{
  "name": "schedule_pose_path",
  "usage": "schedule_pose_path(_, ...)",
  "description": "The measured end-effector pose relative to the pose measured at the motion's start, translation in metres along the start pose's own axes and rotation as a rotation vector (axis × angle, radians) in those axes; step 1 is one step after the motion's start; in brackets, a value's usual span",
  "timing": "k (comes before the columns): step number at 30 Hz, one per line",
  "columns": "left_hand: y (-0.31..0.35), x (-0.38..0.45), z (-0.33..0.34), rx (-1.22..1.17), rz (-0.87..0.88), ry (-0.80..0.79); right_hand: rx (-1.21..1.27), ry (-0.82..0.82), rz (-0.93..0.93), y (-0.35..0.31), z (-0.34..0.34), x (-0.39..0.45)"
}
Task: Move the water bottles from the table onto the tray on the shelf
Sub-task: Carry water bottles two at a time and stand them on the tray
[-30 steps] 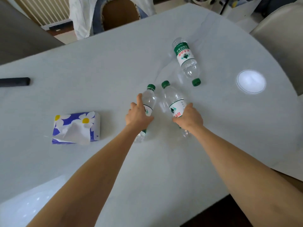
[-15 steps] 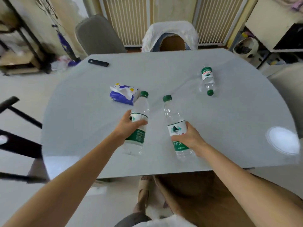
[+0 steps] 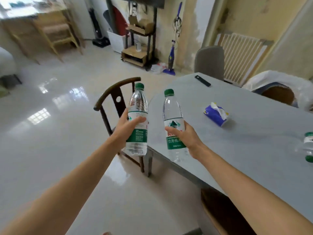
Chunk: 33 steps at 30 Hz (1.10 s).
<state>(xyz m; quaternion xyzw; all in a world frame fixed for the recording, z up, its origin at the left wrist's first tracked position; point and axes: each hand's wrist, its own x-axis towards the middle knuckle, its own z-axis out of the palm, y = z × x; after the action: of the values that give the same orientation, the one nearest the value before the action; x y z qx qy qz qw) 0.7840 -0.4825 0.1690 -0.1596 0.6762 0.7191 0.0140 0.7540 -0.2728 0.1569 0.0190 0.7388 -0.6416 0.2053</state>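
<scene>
My left hand (image 3: 126, 128) grips a clear water bottle (image 3: 137, 106) with a green cap and green label, held upright in the air beyond the table's left edge. My right hand (image 3: 186, 138) grips a second, like bottle (image 3: 172, 112), upright above the table's near corner. A third bottle (image 3: 308, 146) lies on the grey table (image 3: 254, 141) at the right frame edge, partly cut off. A dark metal shelf (image 3: 138, 36) with wooden boards stands against the far wall; I cannot make out a tray on it.
A dark wooden chair (image 3: 116, 102) stands at the table's left end, just behind the left bottle. On the table lie a blue tissue pack (image 3: 216, 115) and a black remote (image 3: 202, 80). Glossy tiled floor (image 3: 59, 133) stretches toward the shelf. More chairs stand behind the table.
Both bottles have been lifted off the table and held upright. The view has swung left, from looking down at the table to facing the room and the far shelf.
</scene>
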Motion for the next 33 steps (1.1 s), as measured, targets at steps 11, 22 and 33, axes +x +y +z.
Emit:
schedule_pose_path(11,-0.002,-0.069,-0.374,-0.115,0.024,0.36,0.044,-0.443,-0.035,-0.061,0.387,0.036)
schedule_pose_path(22,0.009,-0.077,-0.661,-0.34,0.128,0.656,-0.112,-0.802,-0.099,-0.127,0.712,0.099)
schedule_pose_path(33,0.064,-0.017,-0.927,-0.489,0.243,1.068,-0.184,-1.124,-0.218,-0.233,1.028,0.204)
